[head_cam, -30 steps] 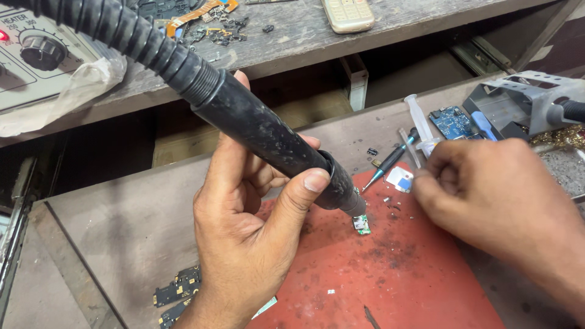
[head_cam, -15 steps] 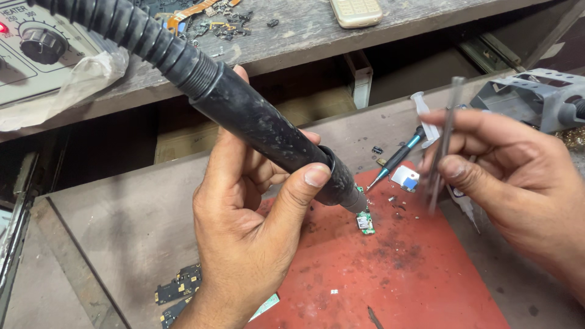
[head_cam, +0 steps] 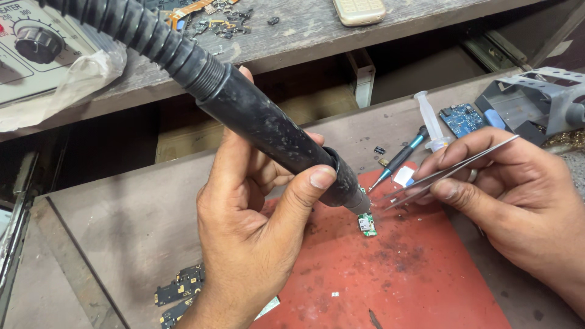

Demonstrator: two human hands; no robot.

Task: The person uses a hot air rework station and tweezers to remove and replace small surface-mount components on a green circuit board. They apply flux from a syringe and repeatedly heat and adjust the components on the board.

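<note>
The left hand [head_cam: 256, 225] is closed around a black hot-air wand [head_cam: 274, 143], thumb pressed on its near side, fingers wrapped behind. The wand slants down from upper left to lower right, and its nozzle tip sits just above a small green board [head_cam: 367, 224], almost touching its top edge. A ribbed black hose [head_cam: 140, 33] runs up from the wand's back end toward the top left corner.

The right hand [head_cam: 512, 195] pinches metal tweezers [head_cam: 451, 172] between thumb and forefinger, the fingers closed narrow on the shaft. The tweezers' long axis runs from upper right down to lower left, and their tips end just right of the nozzle, near the board but apart from it. The board lies left of and slightly below those tips, so the right hand's tool and the left hand's nozzle close on it from opposite sides; the nozzle is the nearer.

The board rests on a worn red mat [head_cam: 390, 286] on the bench [head_cam: 122, 231]. Behind the tweezers lie a teal-handled screwdriver [head_cam: 402, 157], a clear syringe [head_cam: 429, 119] and a blue circuit board [head_cam: 462, 119]. Dark flex parts [head_cam: 180, 286] lie at the mat's left edge, by the left wrist. A grey holder [head_cam: 536, 100] stands at far right. On the shelf above sit a dial-fronted station [head_cam: 36, 49] and a beige phone [head_cam: 359, 10].
</note>
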